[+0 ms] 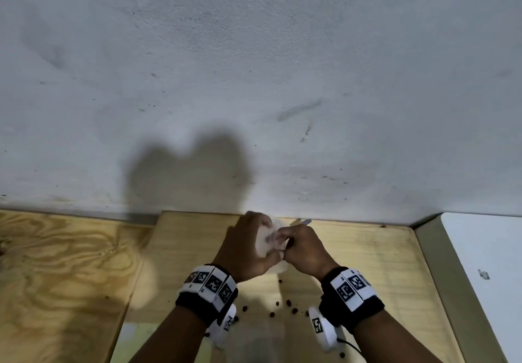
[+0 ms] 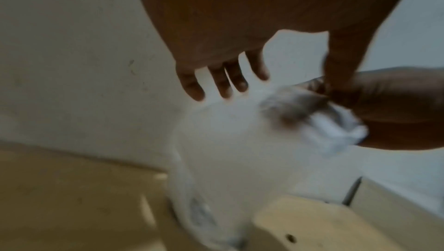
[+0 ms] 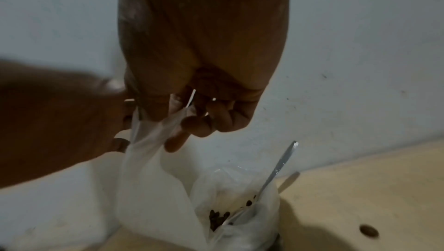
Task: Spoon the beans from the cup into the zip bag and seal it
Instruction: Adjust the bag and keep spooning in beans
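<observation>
spilled beans [image 1: 288, 302]: loose on wood table [image 1: 381, 272], nearest, betw. the wrists.
L hand [image 1: 248, 249]: thumb pinching zip bag [image 3: 153, 188] top edge; other fingers [image 2: 192, 88] straight, spread.
R hand [image 1: 303, 245]: fingers curled, pinching same bag top just beside L.
bag: hangs from both hands, blurry.
cup [image 3: 240, 204]: clear, behind bag, some beans inside.
spoon [image 3: 280, 166]: stands in cup, handle tilted up.
wall [image 1: 254, 80]: grey-white, farthest.

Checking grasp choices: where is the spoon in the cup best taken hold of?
Probably the spoon by its upper handle, from above: it leans clear over the cup rim, away from the bag, while its bowl sits down among the beans.
</observation>
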The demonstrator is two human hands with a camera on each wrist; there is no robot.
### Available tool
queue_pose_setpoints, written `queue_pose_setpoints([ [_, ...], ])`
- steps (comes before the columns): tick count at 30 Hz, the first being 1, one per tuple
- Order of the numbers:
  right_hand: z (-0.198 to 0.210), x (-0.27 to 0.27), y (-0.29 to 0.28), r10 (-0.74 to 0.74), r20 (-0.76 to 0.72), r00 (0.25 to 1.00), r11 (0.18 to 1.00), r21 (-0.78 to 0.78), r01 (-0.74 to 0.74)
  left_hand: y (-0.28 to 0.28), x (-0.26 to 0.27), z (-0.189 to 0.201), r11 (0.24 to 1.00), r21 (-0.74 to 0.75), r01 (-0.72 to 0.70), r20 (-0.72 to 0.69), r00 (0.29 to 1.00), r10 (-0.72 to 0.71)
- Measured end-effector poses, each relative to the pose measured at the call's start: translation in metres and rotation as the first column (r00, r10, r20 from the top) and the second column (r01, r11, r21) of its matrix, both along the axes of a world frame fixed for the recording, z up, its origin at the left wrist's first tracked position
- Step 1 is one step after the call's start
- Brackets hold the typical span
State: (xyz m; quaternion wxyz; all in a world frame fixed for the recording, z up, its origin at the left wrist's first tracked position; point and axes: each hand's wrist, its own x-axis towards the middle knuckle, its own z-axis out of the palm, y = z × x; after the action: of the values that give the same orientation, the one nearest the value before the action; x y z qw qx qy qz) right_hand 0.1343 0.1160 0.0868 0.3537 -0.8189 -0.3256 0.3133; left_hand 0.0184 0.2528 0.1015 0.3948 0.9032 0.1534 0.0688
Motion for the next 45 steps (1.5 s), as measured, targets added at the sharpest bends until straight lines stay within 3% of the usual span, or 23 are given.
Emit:
queue_pose_setpoints([
  [4,0.006,0.005,-0.005,0.015,-0.229,0.973,0.985,0.169,0.024,0.010,0.002,-0.002,0.946,0.180,0.270,-0.285,0.935,-0.212],
  [7,-0.005,0.006,-0.004,-0.009,-0.216,0.976,0.989,0.142,0.040,0.005,0.008,-0.011,0.936,0.245,0.254,-0.245,0.950,-0.194],
  [9,-0.010,0.004,0.000,-0.064,-0.091,0.994,0.992,0.104,0.073,0.004,0.010,-0.016,0.941,0.253,0.223,-0.202,0.964,-0.174],
  [16,-0.023,0.000,0.006,-0.094,-0.054,0.994,0.984,0.149,0.101,-0.004,0.004,-0.031,0.967,0.210,0.146,-0.140,0.983,-0.118],
  [22,-0.038,0.001,0.006,-0.086,-0.048,0.995,0.995,-0.058,0.083,0.005,0.002,-0.037,0.983,0.079,0.163,-0.163,0.975,-0.149],
  [26,-0.048,0.003,0.005,-0.075,-0.114,0.991,0.987,-0.148,0.057,0.011,-0.001,-0.040,0.979,-0.056,0.196,-0.210,0.956,-0.203],
  [29,-0.055,0.001,0.005,-0.055,-0.243,0.968,0.998,-0.027,0.050,0.013,0.000,-0.046,0.980,-0.085,0.180,-0.236,0.952,-0.196],
  [31,-0.053,0.004,0.005,-0.109,-0.294,0.950,0.986,0.086,0.140,0.017,0.002,-0.049,0.989,-0.102,0.111,-0.287,0.948,-0.136],
  [33,-0.052,0.011,0.002,-0.349,-0.262,0.900,0.903,0.164,0.398,0.025,0.002,-0.053,0.991,-0.135,-0.025,-0.341,0.940,-0.023],
  [35,-0.056,0.020,-0.006,-0.638,-0.169,0.751,0.731,0.172,0.660,0.034,0.005,-0.055,0.975,-0.176,-0.135,-0.373,0.926,0.061],
  [37,-0.067,0.029,-0.012,-0.772,-0.169,0.613,0.618,0.028,0.786,0.041,0.009,-0.054,0.954,-0.232,-0.189,-0.405,0.911,0.081],
  [39,-0.081,0.036,-0.012,-0.770,-0.241,0.590,0.624,-0.096,0.775,0.046,0.016,-0.054,0.938,-0.292,-0.189,-0.444,0.895,0.043],
  [42,-0.098,0.044,-0.006,-0.689,-0.286,0.666,0.709,-0.073,0.702,0.049,0.024,-0.060,0.920,-0.357,-0.162,-0.523,0.851,-0.053],
  [45,-0.109,0.049,-0.002,-0.695,-0.308,0.650,0.696,-0.058,0.716,0.052,0.031,-0.066,0.908,-0.359,-0.215,-0.581,0.813,-0.037],
])
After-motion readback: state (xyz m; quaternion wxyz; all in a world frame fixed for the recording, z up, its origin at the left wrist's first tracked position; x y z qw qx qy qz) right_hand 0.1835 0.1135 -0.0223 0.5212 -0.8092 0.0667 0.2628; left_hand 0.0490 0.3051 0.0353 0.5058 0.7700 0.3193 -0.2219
